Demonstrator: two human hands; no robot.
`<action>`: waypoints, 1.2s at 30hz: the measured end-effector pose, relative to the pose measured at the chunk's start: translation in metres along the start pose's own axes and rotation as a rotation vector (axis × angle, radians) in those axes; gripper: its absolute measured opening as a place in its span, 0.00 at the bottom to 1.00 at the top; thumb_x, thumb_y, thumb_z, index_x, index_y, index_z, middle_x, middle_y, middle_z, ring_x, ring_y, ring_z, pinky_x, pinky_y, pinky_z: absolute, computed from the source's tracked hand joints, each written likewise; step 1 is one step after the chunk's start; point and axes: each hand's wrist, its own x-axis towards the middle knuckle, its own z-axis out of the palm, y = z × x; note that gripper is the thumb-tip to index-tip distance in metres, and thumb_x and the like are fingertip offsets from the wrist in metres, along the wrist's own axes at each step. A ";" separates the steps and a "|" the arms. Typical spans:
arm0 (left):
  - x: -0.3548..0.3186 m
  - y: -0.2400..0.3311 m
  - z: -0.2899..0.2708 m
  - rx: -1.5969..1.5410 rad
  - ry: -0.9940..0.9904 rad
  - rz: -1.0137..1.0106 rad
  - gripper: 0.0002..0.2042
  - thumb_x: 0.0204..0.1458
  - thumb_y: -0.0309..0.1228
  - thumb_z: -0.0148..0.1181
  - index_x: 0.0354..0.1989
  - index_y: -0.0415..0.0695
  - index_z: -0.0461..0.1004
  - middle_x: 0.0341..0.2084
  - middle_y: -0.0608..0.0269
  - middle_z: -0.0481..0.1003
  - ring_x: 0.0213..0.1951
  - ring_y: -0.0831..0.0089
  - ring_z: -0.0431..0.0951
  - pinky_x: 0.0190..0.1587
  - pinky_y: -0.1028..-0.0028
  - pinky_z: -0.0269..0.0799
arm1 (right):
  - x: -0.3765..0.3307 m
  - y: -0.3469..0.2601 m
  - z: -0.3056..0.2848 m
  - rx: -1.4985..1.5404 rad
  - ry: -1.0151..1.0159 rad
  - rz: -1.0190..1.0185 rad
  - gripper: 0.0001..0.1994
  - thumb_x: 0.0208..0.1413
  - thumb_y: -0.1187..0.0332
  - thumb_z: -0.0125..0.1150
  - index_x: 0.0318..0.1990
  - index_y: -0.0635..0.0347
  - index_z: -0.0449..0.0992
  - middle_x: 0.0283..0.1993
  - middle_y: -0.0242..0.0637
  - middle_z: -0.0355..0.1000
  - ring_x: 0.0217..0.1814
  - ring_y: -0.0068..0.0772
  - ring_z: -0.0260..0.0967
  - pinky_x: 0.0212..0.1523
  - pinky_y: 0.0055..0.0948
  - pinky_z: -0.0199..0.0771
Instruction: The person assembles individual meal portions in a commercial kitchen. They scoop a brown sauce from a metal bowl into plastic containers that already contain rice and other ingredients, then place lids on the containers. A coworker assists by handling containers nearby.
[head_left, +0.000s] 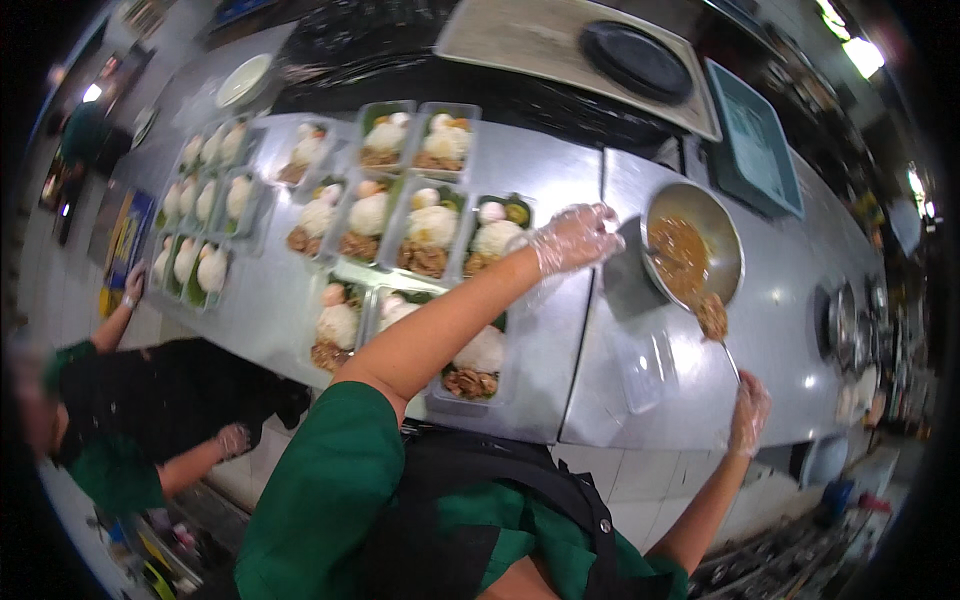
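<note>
My right hand (750,413), in a clear plastic glove, is closed around the handle of a metal serving spoon (731,362). Brown, saucy meat (712,317) heaps on the spoon at the near rim of a steel mixing bowl (736,235). Brown sauce (678,255) lies in the bowl, with a dark utensil partly in it. My left hand (578,238), also gloved, is held left of the bowl with its fingers curled; whether something is in them is hidden. Below the bowl lies a clear plastic container or lid (648,372).
Several clear meal boxes (432,228) with rice, egg and meat cover the table's left half. More boxes (205,198) stand farther left, near a co-worker's gloved hand (134,285). A blue-grey tub (760,140) and a tray (520,45) with a black oval plate (636,62) line the back.
</note>
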 end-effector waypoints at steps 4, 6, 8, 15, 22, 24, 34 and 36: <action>-0.066 0.005 -0.047 -0.128 -0.033 -0.062 0.18 0.56 0.42 0.51 0.46 0.39 0.70 0.37 0.52 0.75 0.44 0.57 0.73 0.51 0.64 0.66 | 0.006 -0.008 -0.001 0.243 -0.028 0.008 0.13 0.53 0.75 0.49 0.43 0.69 0.76 0.36 0.41 0.75 0.39 0.28 0.70 0.43 0.28 0.68; -0.096 -0.017 -0.056 -0.197 0.042 -0.071 0.17 0.56 0.39 0.53 0.46 0.39 0.70 0.36 0.56 0.76 0.39 0.66 0.76 0.46 0.70 0.70 | 0.012 -0.026 -0.002 0.280 -0.007 -0.043 0.12 0.53 0.75 0.49 0.43 0.70 0.75 0.35 0.40 0.74 0.38 0.26 0.68 0.42 0.27 0.68; -0.128 -0.023 -0.076 -0.400 0.020 -0.204 0.16 0.56 0.38 0.55 0.46 0.39 0.70 0.36 0.58 0.76 0.37 0.72 0.76 0.43 0.74 0.71 | 0.013 -0.078 -0.012 0.170 -0.053 -0.137 0.12 0.54 0.72 0.50 0.43 0.67 0.76 0.37 0.40 0.75 0.40 0.29 0.69 0.45 0.29 0.66; -0.223 -0.037 -0.139 -0.652 0.168 -0.509 0.15 0.55 0.35 0.57 0.45 0.38 0.71 0.37 0.62 0.75 0.38 0.77 0.75 0.41 0.77 0.72 | 0.040 -0.214 0.013 0.367 -0.139 -0.414 0.13 0.54 0.67 0.53 0.43 0.67 0.76 0.40 0.40 0.74 0.44 0.32 0.68 0.49 0.29 0.64; -0.295 -0.054 -0.181 -0.928 0.407 -0.677 0.13 0.56 0.32 0.57 0.46 0.38 0.71 0.40 0.62 0.74 0.38 0.77 0.75 0.41 0.77 0.72 | 0.065 -0.353 0.091 0.420 -0.299 -0.575 0.13 0.54 0.68 0.54 0.43 0.65 0.77 0.39 0.38 0.75 0.43 0.28 0.68 0.48 0.25 0.64; -0.307 -0.058 -0.190 -0.902 0.450 -0.678 0.13 0.56 0.32 0.57 0.46 0.38 0.71 0.40 0.62 0.74 0.39 0.76 0.75 0.42 0.77 0.72 | 0.074 -0.375 0.133 0.492 -0.346 -0.565 0.12 0.54 0.68 0.53 0.42 0.64 0.78 0.39 0.37 0.76 0.40 0.26 0.68 0.43 0.25 0.66; -0.318 -0.074 -0.215 -0.888 0.524 -0.661 0.12 0.56 0.28 0.55 0.47 0.37 0.70 0.40 0.62 0.74 0.40 0.77 0.74 0.44 0.76 0.71 | 0.071 -0.405 0.238 -0.020 0.181 -0.956 0.06 0.53 0.66 0.56 0.36 0.47 0.79 0.28 0.37 0.75 0.31 0.42 0.69 0.35 0.39 0.67; -0.320 -0.078 -0.216 -0.866 0.523 -0.690 0.12 0.56 0.28 0.55 0.47 0.37 0.70 0.40 0.63 0.74 0.40 0.77 0.74 0.44 0.76 0.71 | 0.070 -0.405 0.240 0.011 0.107 -0.896 0.07 0.53 0.66 0.56 0.37 0.49 0.79 0.30 0.38 0.75 0.33 0.42 0.70 0.37 0.39 0.67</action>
